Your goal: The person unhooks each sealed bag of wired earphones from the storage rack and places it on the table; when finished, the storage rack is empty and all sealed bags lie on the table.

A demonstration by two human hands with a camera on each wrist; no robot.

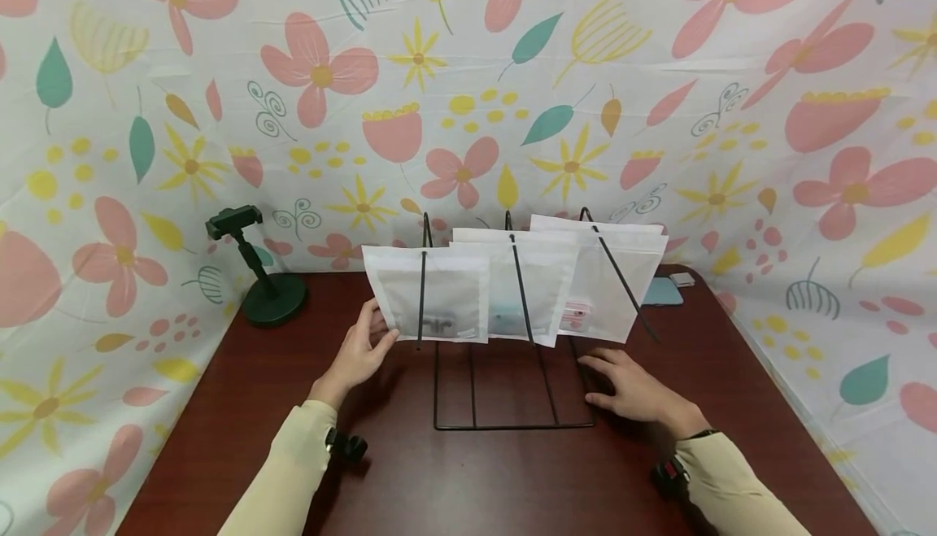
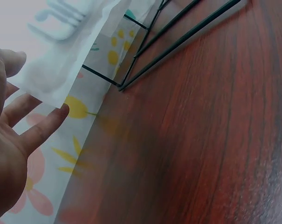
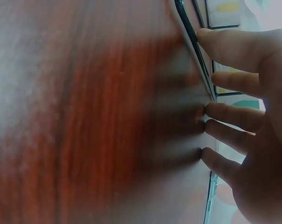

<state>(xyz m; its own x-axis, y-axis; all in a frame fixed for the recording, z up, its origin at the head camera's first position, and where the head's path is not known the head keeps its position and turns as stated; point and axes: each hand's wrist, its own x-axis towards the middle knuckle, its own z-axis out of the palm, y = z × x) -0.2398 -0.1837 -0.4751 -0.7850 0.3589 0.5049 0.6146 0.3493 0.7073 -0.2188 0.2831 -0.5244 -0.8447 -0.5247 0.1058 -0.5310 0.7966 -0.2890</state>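
I found a flower-printed backdrop (image 1: 468, 97) behind a dark wood-grain surface (image 1: 468, 487). A black wire rack (image 1: 512, 428) stood on the surface, holding the left pouch (image 1: 455, 292), middle pouch (image 1: 547, 292) and right pouch (image 1: 602, 285) overlapped, a sloping wire crossing the front of each. A dark stand (image 1: 253, 259) stood at the left rear; a light-blue flat item (image 1: 662, 292) and a small white item (image 1: 682, 280) lay at the right rear. My left hand (image 1: 359, 355) was partly open, thumb before and fingers behind the left pouch's lower left corner; any pinch I could not confirm. My right hand (image 1: 629, 385) held nothing, fingers extended and spread beside the rack's right base wire.
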